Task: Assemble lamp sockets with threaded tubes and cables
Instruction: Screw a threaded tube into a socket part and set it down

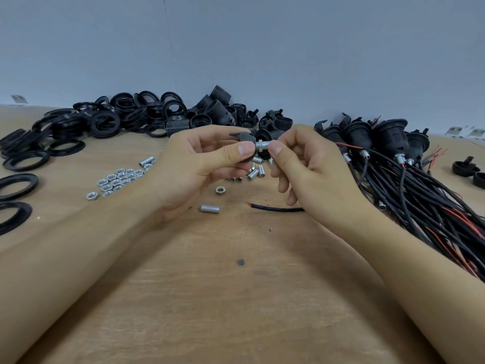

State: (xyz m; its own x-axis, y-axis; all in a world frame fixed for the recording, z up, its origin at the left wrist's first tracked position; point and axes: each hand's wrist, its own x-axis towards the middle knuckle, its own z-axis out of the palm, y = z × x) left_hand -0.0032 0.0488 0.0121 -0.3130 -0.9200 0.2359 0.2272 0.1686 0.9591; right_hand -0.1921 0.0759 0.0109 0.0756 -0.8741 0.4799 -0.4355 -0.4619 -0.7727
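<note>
1. The lamp socket cap [246, 143], a small black piece, is held up above the wooden table [236, 298], between the two hands, with a threaded tube [262, 146] sticking out of its right side and a nut seated on the tube against the cap.
2. The left hand [199, 164] is curled around the cap, thumb pressed on its front edge, fingers wrapped behind.
3. The right hand [309, 164] pinches the free end of the tube between thumb and forefinger; its other fingers hang loosely bent.
4. Below the cap on the table lie loose tubes [256, 172], a single nut [220, 190], another tube [210, 208] and a short black cable [275, 208] with a red end.
5. Left of the cap sits a cluster of nuts [118, 179], and beyond it a heap of black rings [105, 119].
6. Behind the cap are black socket bodies [217, 111].
7. Right of the cap lies a bundle of wired sockets [380, 143] with black and red cables trailing toward the viewer.
</note>
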